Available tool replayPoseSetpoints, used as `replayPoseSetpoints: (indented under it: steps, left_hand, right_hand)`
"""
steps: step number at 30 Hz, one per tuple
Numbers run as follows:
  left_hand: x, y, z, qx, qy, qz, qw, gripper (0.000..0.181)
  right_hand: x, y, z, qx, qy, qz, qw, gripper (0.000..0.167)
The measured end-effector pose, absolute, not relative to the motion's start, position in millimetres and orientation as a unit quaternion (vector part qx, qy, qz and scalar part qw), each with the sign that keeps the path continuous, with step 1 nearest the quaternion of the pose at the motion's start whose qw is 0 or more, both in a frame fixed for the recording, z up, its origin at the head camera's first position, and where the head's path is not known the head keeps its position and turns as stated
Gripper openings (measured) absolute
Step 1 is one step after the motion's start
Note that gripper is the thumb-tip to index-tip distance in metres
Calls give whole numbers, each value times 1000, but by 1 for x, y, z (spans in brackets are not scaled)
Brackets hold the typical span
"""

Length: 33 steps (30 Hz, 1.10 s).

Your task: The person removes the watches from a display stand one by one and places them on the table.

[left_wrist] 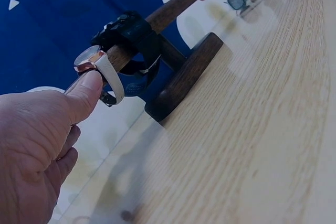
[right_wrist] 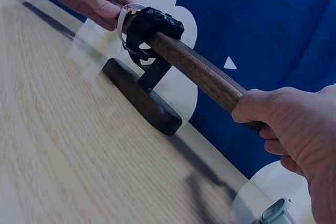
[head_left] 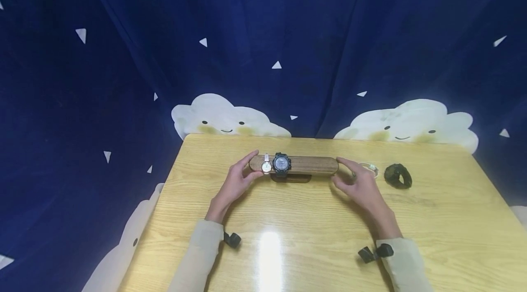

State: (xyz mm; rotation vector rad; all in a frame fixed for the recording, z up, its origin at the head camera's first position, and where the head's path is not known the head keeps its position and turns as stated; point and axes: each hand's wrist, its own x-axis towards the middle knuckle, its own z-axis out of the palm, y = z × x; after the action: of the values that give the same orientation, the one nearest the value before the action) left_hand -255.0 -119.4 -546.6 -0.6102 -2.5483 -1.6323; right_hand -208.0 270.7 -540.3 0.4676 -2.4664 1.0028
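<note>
Near the far edge of the wooden table [head_left: 321,219], held a dark wooden watch stand [head_left: 310,165] by both ends of its bar, with its base [head_left: 296,180] set down on the tabletop. Gripped the bar's left end with the left hand [head_left: 236,181], with thumb at the near side and index finger at the far side, just beside a pale-strapped watch [head_left: 266,166]. Gripped the right end likewise with the right hand [head_left: 363,187], with the other fingers curled below. Saw the pale-strapped watch looped around the bar, and a bulky black watch [head_left: 282,163] looped around it just to the right, dial facing up. Behind the right hand, spotted a pale square-faced watch [head_left: 373,168], partly hidden; farther right, a second black watch [head_left: 398,176], lying on the table. Beyond, saw a navy curtain [head_left: 263,54] with white triangles and smiling clouds [head_left: 226,116].
</note>
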Motion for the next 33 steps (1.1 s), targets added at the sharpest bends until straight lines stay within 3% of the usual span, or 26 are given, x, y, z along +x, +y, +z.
replayPoseSetpoints:
  steps: [12,33]
  left_hand:
    - [-256,-119,-547,-202,-826,-525,35,72]
    - [-254,-119,-545,-195,-831,-521,25,73]
  right_hand:
    - [-215,262,-533,177,-894,372,175,63]
    - [-221,253,-533,179,-895,377,158,65]
